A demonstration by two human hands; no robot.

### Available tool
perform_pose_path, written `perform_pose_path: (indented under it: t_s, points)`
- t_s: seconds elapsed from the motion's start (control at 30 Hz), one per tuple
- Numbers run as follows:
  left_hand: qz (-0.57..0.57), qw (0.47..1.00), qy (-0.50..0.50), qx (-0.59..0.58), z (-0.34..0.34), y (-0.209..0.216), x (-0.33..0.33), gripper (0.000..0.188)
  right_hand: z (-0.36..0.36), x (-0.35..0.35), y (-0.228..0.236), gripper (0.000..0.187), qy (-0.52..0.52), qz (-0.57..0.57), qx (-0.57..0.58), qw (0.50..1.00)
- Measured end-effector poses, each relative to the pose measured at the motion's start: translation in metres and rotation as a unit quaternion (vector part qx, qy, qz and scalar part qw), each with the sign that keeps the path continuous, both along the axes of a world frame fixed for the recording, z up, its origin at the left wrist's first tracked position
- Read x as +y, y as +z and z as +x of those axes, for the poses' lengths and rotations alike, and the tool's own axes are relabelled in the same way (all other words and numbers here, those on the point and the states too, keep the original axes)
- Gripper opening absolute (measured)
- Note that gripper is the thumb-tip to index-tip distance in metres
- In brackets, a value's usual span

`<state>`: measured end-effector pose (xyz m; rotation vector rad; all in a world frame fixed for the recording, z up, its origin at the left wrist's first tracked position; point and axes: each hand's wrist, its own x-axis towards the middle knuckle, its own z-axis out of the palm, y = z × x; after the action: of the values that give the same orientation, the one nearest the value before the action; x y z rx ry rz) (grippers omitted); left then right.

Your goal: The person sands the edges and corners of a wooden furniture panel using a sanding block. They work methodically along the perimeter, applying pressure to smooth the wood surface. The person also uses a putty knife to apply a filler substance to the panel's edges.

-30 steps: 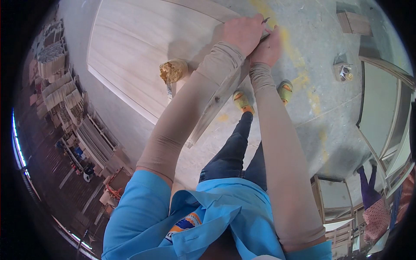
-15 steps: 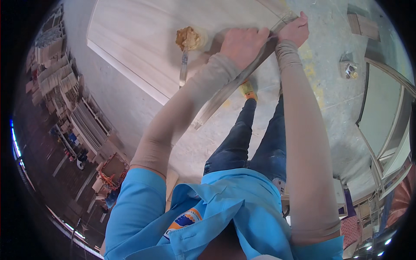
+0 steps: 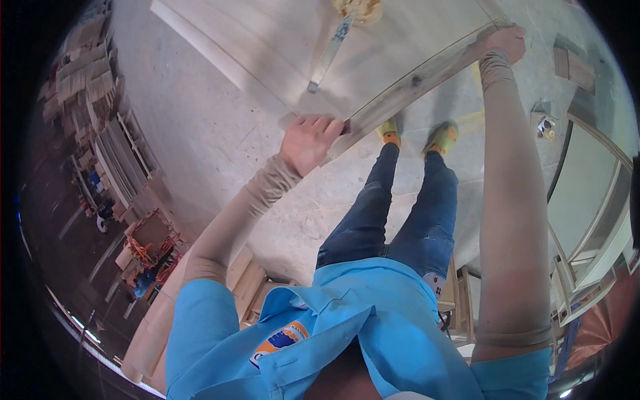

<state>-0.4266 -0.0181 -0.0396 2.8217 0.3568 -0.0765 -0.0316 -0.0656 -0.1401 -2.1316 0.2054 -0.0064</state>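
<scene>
A large pale panel [image 3: 260, 40] lies ahead of me, its bare wooden edge strip [image 3: 403, 93] facing my legs. My left hand [image 3: 310, 143] is closed over the panel's near left corner, knuckles up. Beside its fingertips is a small dark brown patch [image 3: 345, 127] that I cannot make out. My right hand [image 3: 507, 43] grips the other end of the same edge, thumb side hidden. On the panel, a putty knife [image 3: 330, 53] lies with one end in a mound of tan paste [image 3: 360, 9], cut off by the frame's top.
Yellow shoes [image 3: 441, 138] show below the panel edge. Wooden blocks [image 3: 573, 67] and a small clear bag [image 3: 545, 127] lie on the floor to the right, near a framed cabinet part [image 3: 587, 207]. Stacked boards [image 3: 120, 163] line the left, with an orange-edged crate [image 3: 153, 243] nearer me.
My left hand has moved from beside the right hand to the near left corner. The right hand stays at its end. My view has shifted, moving the paste toward the top.
</scene>
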Motion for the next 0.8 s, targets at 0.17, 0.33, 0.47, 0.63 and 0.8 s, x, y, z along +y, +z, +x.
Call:
perform_pose_path:
  t_s: [0.17,0.33,0.47,0.63,0.8]
  points:
    - [0.011,0.989,0.011,0.144,-0.086,0.012,-0.012,0.012,0.004,-0.001,-0.01,0.052,0.01,0.021,-0.031,0.999]
    - [0.039,0.959,0.081,0.268,-0.214,0.0,-0.038,0.006,-0.008,0.006,0.013,0.051,0.052,-0.025,-0.064,0.996]
    - [0.038,0.967,0.18,0.176,-0.2,0.028,-0.04,0.015,-0.048,-0.014,0.031,0.054,0.23,-0.276,-0.184,0.915]
    - [0.057,0.98,0.187,-0.021,-0.134,0.031,-0.036,0.019,-0.156,-0.048,0.025,0.06,0.438,-0.355,-0.311,0.765]
    - [0.051,0.987,0.13,-0.074,-0.065,0.018,-0.013,0.015,-0.333,-0.131,0.05,0.053,0.817,-0.152,-0.151,0.535]
